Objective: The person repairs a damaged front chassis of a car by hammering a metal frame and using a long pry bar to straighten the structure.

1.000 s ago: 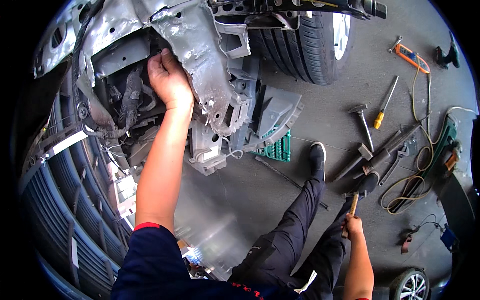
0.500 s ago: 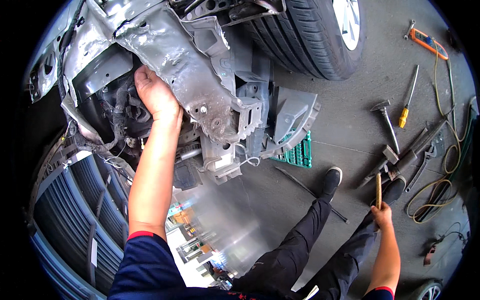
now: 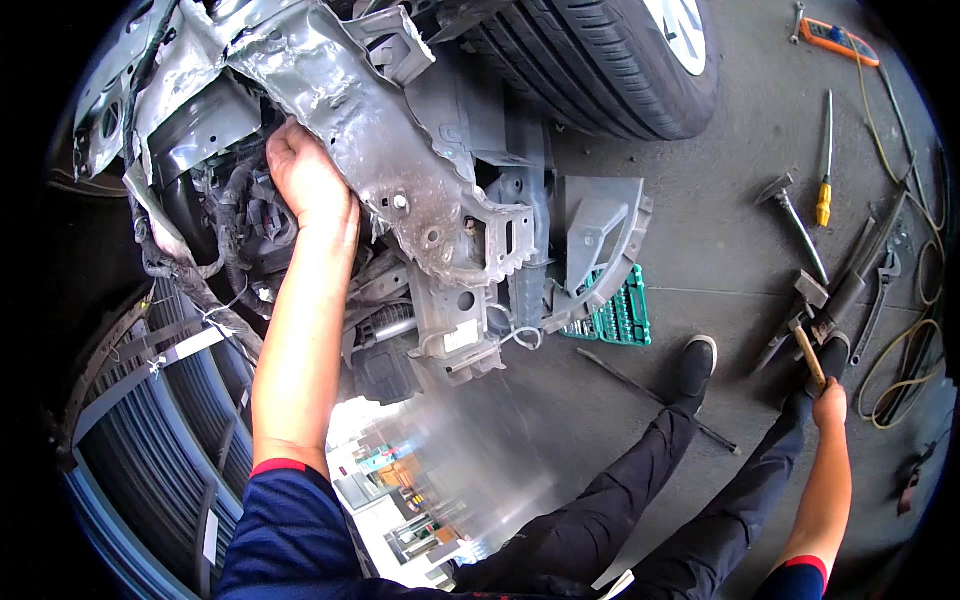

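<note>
At the left, my left hand point(image 3: 308, 185) is curled against the lower edge of a crumpled grey metal rail point(image 3: 350, 110) on the front of a car. Some of its fingers are hidden behind that edge. My right hand point(image 3: 829, 403) hangs low at the right, beside my leg, closed round the wooden handle of a hammer point(image 3: 810, 355). The hammer points away from me, just above my right shoe; its small head is hard to make out.
A tyre point(image 3: 600, 70) stands beyond the rail. On the floor lie another hammer point(image 3: 800, 220), a yellow-handled screwdriver point(image 3: 824, 200), an adjustable wrench point(image 3: 881, 295), a dark bar point(image 3: 640, 385) and a green socket set point(image 3: 630, 310). Wiring point(image 3: 240, 215) hangs beside my left hand.
My right hand has moved to the right, and the hammer in it now leans to the left. The view has shifted a little. My left hand stays at the rail's edge.
</note>
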Demonstrator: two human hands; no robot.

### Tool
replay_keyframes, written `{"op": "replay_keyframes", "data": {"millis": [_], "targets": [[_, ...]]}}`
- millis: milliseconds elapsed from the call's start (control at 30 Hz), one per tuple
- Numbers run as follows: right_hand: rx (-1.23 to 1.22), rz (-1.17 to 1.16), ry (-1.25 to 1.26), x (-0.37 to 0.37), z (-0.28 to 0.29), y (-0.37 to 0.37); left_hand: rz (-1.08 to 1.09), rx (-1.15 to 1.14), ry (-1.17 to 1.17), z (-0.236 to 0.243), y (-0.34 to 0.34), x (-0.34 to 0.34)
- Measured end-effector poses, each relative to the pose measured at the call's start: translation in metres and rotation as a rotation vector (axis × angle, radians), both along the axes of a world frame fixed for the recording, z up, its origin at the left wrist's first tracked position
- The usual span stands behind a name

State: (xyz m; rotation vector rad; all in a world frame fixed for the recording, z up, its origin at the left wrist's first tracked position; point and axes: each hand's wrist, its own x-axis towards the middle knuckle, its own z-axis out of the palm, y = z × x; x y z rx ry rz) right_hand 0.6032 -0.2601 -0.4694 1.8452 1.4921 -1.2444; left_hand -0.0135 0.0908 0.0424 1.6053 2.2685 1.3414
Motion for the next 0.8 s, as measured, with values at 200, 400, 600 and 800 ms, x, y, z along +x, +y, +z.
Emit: {"op": "replay_keyframes", "data": {"millis": [200,400,600,800], "targets": [[-0.107,-0.008,-0.267,-0.056,0.024,-0.02,-0.016,-0.023,0.097,0.016,0.002,-0.015],[-0.023,-0.094,0.159,-0.089,0.083,-0.097,0.067,-0.025,0.103,-0.008,-0.001,-0.01],[-0.125,0.031,0.496,-0.124,0.264,-0.091,0.035,-0.127,0.339,0.002,-0.034,0.002],[0.134,0.282,0.494,-0.098,0.336,-0.11,-0.017,-0.118,0.142,0.003,-0.04,0.003]]}}
